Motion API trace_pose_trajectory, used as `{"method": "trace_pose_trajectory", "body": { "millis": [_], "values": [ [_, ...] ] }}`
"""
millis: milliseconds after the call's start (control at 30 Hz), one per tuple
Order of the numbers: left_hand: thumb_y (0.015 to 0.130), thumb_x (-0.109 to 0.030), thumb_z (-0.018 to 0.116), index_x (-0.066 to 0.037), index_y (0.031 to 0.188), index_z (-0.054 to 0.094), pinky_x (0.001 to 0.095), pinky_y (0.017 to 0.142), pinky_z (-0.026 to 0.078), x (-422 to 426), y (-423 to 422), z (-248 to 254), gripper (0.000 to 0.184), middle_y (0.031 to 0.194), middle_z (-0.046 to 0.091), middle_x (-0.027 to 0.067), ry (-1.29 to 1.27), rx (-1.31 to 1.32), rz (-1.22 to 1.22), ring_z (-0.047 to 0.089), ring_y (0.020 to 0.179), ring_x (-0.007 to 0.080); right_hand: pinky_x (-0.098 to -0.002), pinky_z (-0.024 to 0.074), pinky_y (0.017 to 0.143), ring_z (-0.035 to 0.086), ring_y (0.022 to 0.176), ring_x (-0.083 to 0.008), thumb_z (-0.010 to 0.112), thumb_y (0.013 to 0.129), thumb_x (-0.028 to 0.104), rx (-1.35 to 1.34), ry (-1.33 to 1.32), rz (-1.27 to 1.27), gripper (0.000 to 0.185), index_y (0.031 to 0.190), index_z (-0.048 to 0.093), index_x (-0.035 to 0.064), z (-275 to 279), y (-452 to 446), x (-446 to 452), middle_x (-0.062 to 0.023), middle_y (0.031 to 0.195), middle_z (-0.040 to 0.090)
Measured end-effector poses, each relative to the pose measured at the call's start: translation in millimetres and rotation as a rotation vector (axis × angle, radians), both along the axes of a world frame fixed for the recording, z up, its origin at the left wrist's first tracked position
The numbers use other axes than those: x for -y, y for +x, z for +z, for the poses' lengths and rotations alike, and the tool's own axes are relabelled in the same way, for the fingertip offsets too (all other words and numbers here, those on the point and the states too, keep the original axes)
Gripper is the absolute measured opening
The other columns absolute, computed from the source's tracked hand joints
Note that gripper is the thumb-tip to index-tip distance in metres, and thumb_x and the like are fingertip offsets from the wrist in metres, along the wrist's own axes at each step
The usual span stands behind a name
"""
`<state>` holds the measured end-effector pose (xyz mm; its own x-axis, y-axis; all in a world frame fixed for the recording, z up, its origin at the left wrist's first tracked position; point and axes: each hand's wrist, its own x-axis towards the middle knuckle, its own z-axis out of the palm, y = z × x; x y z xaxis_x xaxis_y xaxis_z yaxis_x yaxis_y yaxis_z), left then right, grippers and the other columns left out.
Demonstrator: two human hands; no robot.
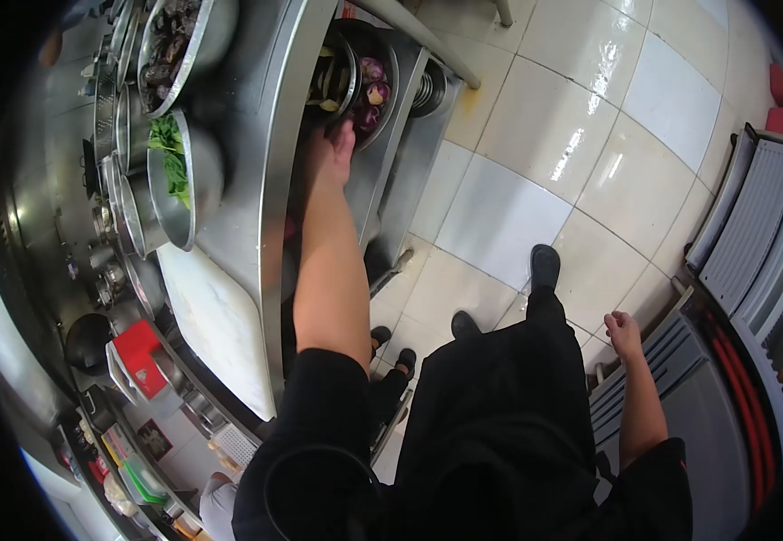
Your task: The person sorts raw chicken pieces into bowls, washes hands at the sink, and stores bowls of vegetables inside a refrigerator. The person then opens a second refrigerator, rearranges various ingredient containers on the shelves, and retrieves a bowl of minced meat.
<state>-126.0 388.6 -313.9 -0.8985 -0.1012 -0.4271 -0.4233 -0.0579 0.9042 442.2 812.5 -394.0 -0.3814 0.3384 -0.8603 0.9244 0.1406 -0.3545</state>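
Observation:
My left hand point(335, 151) reaches under the steel counter to the near rim of a small metal bowl point(353, 68) holding dark pieces with pale edges. Its fingers are partly hidden and look closed on that rim. Beneath and beside the small bowl is a larger metal bowl point(392, 83), where purple-skinned onions point(372, 94) show. My right hand point(624, 334) hangs at my side, away from the counter, its fingers loosely curled with nothing visible in them.
On the steel counter point(245, 135) stand a bowl of green leaves point(204, 185), a bowl of dark food point(198, 68) and a white cutting board point(220, 325). Grey cabinets point(680, 397) stand at my right. Another person's shoes point(405, 360) are nearby on the tiled floor point(490, 212).

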Motion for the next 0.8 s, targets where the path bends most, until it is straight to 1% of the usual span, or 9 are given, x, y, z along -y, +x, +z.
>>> {"method": "trace_pose_trajectory", "body": {
  "millis": [67,167,267,300,400,433,467,600,800],
  "values": [
    [0.093,-0.037,0.061,-0.002,0.128,0.049,0.0404,0.086,0.052,-36.3,32.8,56.2,0.050,0.125,0.057,0.0122,-0.249,0.144,0.343,0.062,0.103,0.0253,-0.0344,0.0523,0.076,0.067,0.084,-0.0240,0.063,0.090,0.035,-0.050,-0.011,-0.054,0.055,0.122,0.056,-0.0096,8.8,-18.5,2.4,-0.0216,0.102,0.068],
    [0.090,-0.044,0.063,-0.005,0.126,0.048,0.0437,0.085,0.052,-14.0,56.0,40.1,0.054,0.123,0.053,0.0122,-0.266,0.269,0.431,0.061,0.104,0.0268,-0.0357,0.0520,0.080,0.068,0.087,-0.0259,0.062,0.090,0.037,-0.074,-0.008,-0.096,0.057,0.122,0.056,-0.0093,30.1,-35.3,12.1,-0.0237,0.104,0.068],
    [0.087,-0.048,0.066,-0.003,0.120,0.050,0.0449,0.087,0.052,-36.7,54.8,34.5,0.058,0.120,0.055,0.0140,0.213,0.541,0.382,0.060,0.108,0.0279,-0.0322,0.0521,0.077,0.066,0.083,-0.0207,0.063,0.091,0.035,-0.091,0.019,-0.076,0.055,0.123,0.055,-0.0095,35.3,-23.4,19.7,-0.0172,0.100,0.067],
    [0.090,-0.039,0.061,0.002,0.121,0.049,0.0460,0.089,0.053,-18.6,40.8,1.0,0.052,0.121,0.057,0.0186,0.343,0.530,0.245,0.061,0.111,0.0310,-0.0304,0.0522,0.075,0.064,0.081,-0.0182,0.064,0.092,0.034,-0.098,0.035,-0.068,0.054,0.123,0.054,-0.0096,35.4,-16.3,24.4,-0.0140,0.099,0.067],
    [0.094,-0.026,0.051,0.001,0.122,0.051,0.0440,0.089,0.053,-15.9,21.8,-37.3,0.039,0.121,0.058,0.0182,0.544,0.313,0.076,0.060,0.110,0.0289,-0.0295,0.0514,0.073,0.063,0.079,-0.0163,0.065,0.092,0.032,-0.103,0.072,-0.202,0.052,0.122,0.055,-0.0095,49.0,9.0,40.7,-0.0120,0.096,0.067],
    [0.092,-0.014,0.045,-0.001,0.117,0.055,0.0439,0.087,0.054,-17.7,16.7,-41.3,0.030,0.110,0.065,0.0147,0.545,0.331,0.170,0.063,0.103,0.0282,-0.0289,0.0505,0.071,0.062,0.075,-0.0143,0.065,0.092,0.030,-0.095,0.073,-0.219,0.049,0.120,0.056,-0.0092,57.4,17.8,47.4,-0.0094,0.092,0.067],
    [0.091,-0.014,0.046,-0.002,0.117,0.055,0.0431,0.087,0.055,-14.8,26.1,-43.1,0.029,0.111,0.065,0.0137,0.534,0.343,0.189,0.064,0.103,0.0278,-0.0335,0.0514,0.079,0.068,0.085,-0.0239,0.063,0.090,0.035,-0.077,0.053,-0.230,0.055,0.122,0.057,-0.0088,69.8,28.0,56.0,-0.0211,0.103,0.068],
    [0.089,-0.012,0.048,-0.009,0.118,0.057,0.0427,0.084,0.055,-14.9,56.0,-39.6,0.031,0.113,0.064,0.0104,0.528,0.336,0.181,0.064,0.101,0.0275,-0.0350,0.0524,0.076,0.068,0.081,-0.0231,0.066,0.087,0.036,0.057,0.145,-0.191,0.052,0.116,0.062,-0.0076,85.1,84.3,92.0,-0.0206,0.097,0.070],
    [0.092,-0.013,0.047,-0.007,0.125,0.054,0.0483,0.086,0.054,-9.6,149.9,-7.3,0.034,0.124,0.058,0.0119,0.333,0.444,0.033,0.060,0.109,0.0300,-0.0351,0.0525,0.078,0.068,0.081,-0.0233,0.066,0.086,0.035,-0.008,0.150,-0.395,0.054,0.117,0.061,-0.0084,131.2,100.8,164.5,-0.0206,0.098,0.069]
  ]
}}
